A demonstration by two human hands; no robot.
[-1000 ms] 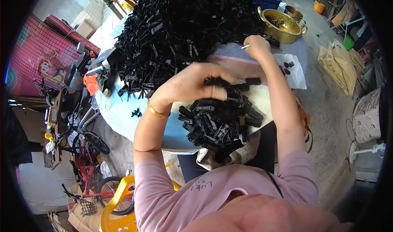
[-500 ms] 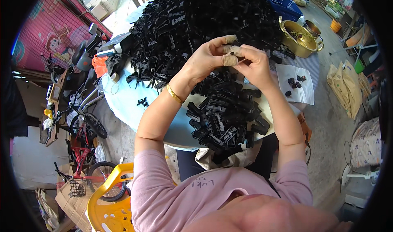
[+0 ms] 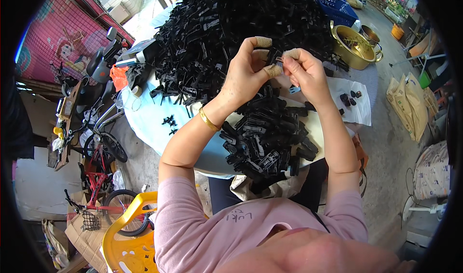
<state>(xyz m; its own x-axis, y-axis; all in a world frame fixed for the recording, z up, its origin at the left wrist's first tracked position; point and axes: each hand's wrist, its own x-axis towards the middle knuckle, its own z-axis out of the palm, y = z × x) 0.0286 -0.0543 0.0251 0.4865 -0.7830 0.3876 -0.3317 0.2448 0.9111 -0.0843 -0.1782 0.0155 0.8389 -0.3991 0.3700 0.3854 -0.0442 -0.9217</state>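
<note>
My left hand (image 3: 246, 73) is raised over the near side of a large heap of black plastic parts (image 3: 226, 22). Tan tape wraps its fingertips, and thumb and fingers curl round something dark that blends into the heap. Just beside it, my right hand (image 3: 307, 78) pinches thumb against forefinger at the left fingertips; what it grips is too small to tell. A light-blue piece (image 3: 294, 89) shows below the right fingers. Closer to my body lies a smaller pile of black plastic clips (image 3: 260, 138) on the table.
White paper (image 3: 359, 113) with several small dark pieces (image 3: 353, 97) lies right of my hands. Tiny black bits (image 3: 170, 122) sit on the light-blue tabletop (image 3: 149, 128). Beyond stand a brass-coloured pot (image 3: 349, 53) and a blue basket (image 3: 335, 5). A yellow chair (image 3: 125, 244) is at lower left.
My hands have drawn slightly apart. The right has shifted down and right, its fingers now in a pinch, and the light-blue piece shows more below it.
</note>
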